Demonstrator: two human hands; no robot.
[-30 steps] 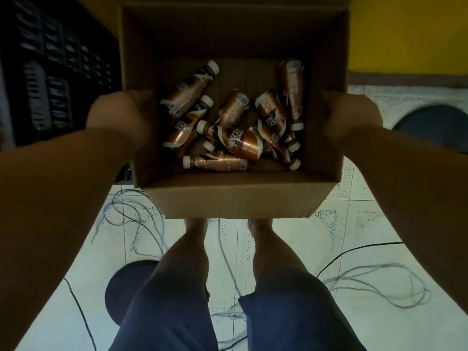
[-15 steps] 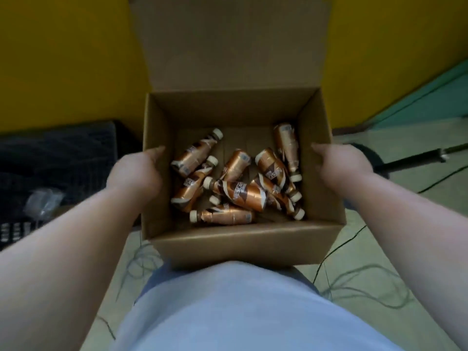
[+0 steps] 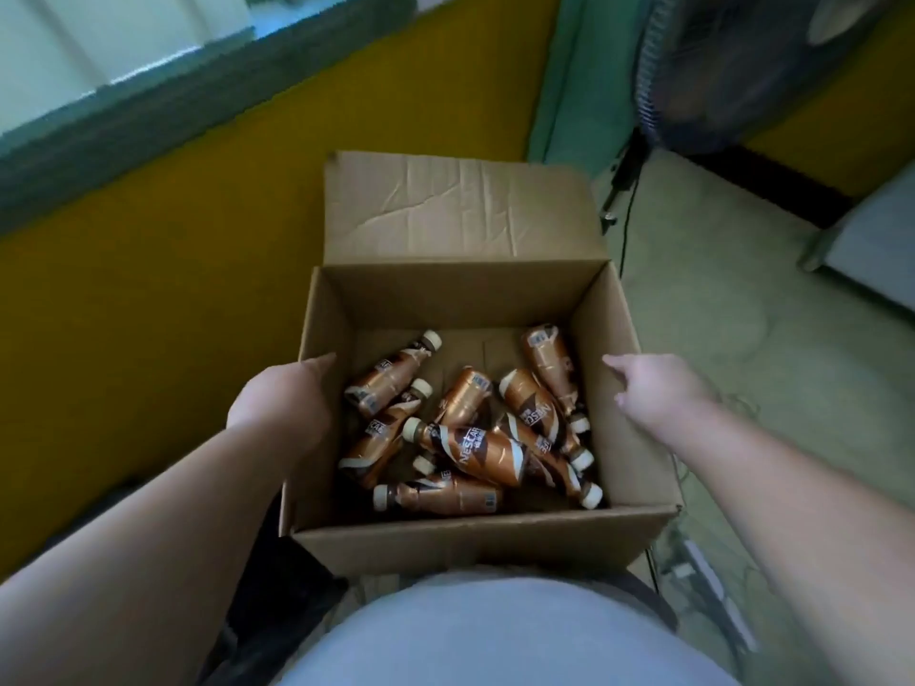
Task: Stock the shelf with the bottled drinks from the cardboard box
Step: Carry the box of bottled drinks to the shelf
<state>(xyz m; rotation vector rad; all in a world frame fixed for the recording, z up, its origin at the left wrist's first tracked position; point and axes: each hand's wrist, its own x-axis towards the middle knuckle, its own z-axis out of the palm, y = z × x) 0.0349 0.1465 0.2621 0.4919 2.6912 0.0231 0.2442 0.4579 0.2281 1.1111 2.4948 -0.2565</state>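
Observation:
An open brown cardboard box [image 3: 465,542] is held in front of my body, its far flap standing up. Several copper-coloured drink bottles [image 3: 475,453] with cream caps lie jumbled on its bottom. My left hand [image 3: 282,408] presses flat against the box's left wall from outside, thumb at the rim. My right hand [image 3: 653,388] grips the right wall the same way. No shelf is in view.
A yellow wall [image 3: 148,250] with a green-framed window runs behind and to the left. A standing fan [image 3: 713,71] is at the upper right, its pole and cable on the greenish floor [image 3: 733,299]. A pale piece of furniture [image 3: 871,245] stands at the right edge.
I have carried the box while turning; the dark crate at the left is gone from view and the fan and window now show. Both hands keep the same hold on the box sides.

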